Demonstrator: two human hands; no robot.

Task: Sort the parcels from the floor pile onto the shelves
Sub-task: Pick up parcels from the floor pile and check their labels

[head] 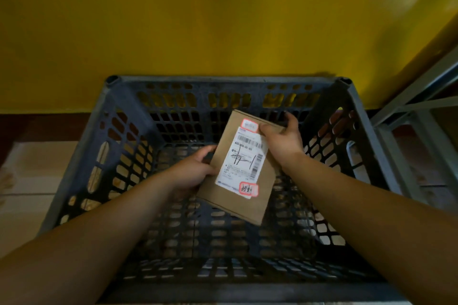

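A flat brown cardboard parcel (262,190) with a white shipping label, black handwriting and two red-edged stickers is held tilted inside a dark perforated plastic crate (128,116). My left hand (192,171) grips the parcel's left edge, thumb on top. My right hand (282,136) grips its upper right corner, with the thumb on the face and the fingers curled behind. Nothing else lies in the crate.
The crate stands against a yellow wall (198,20). A grey metal shelf frame (418,111) rises at the right. A pale cardboard box (37,168) lies on the floor to the left of the crate.
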